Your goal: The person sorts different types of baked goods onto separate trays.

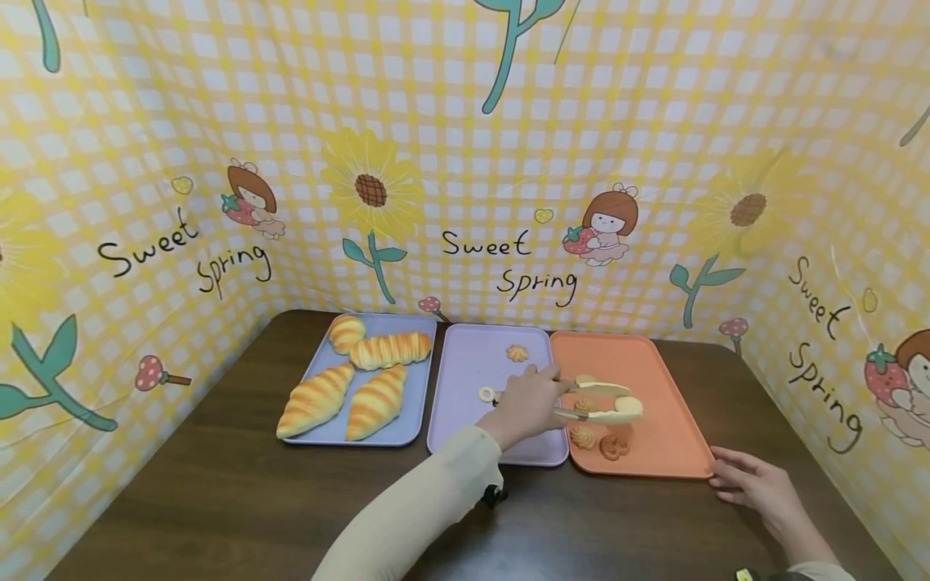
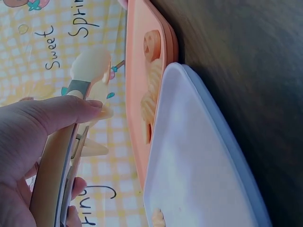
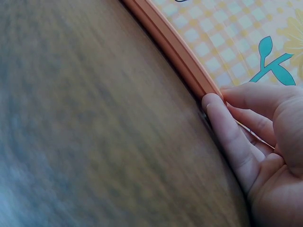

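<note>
Tongs point(image 1: 610, 417) gripped by the left hand point(image 1: 529, 401) hang over cookies point(image 1: 582, 436) on the orange tray point(image 1: 664, 444), whose corner the right hand point(image 1: 761, 488) pinches; with 1 cookie point(image 1: 517, 353) on the purple tray point(image 1: 472, 359), work looks part-done.

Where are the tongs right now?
Head view, right of centre: the tongs are in the left hand, tips over the orange tray, just above the pretzel-shaped cookie in the image.

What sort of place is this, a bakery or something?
Probably a small staged tabletop setup rather than a working bakery. Printed "Sweet Spring" cloth screens three sides of a dark table, where bread pieces and cookies lie on coloured trays.
</note>
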Tool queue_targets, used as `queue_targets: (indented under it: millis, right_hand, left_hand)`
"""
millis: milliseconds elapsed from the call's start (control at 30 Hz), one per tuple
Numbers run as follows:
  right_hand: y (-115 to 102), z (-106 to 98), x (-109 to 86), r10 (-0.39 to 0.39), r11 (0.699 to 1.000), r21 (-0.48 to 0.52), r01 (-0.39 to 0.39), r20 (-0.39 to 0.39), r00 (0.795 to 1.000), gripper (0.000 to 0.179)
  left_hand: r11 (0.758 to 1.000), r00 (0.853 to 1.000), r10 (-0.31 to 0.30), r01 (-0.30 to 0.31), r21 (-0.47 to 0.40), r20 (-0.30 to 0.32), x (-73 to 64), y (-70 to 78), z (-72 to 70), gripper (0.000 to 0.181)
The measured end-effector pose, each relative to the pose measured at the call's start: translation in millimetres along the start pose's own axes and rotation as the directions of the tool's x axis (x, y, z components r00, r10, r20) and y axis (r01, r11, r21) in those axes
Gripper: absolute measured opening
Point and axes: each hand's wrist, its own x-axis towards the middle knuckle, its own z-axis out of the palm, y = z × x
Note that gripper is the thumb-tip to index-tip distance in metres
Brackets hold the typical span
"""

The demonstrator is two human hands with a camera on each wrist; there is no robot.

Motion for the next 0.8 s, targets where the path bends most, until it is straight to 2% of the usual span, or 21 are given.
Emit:
queue_targets:
  millis: [433,800]
  right_hand:
    - [0,1,-0.7,0.006,1.000,0.005,-0.006,0.010,1.000,0.041]
    - [-1,1,0.4,0.010,1.000,0.000,-0.010,0.009,1.000,0.040]
  left_hand:
    - [0.999,0.999,-0.016,0.017,0.032,-0.041,-12.7,-23.5,-4.0,0.050]
    - [0.998,0.996,-0.069,0.069,-0.003,-0.053,-20.5,-44.5,-6.2,0.053]
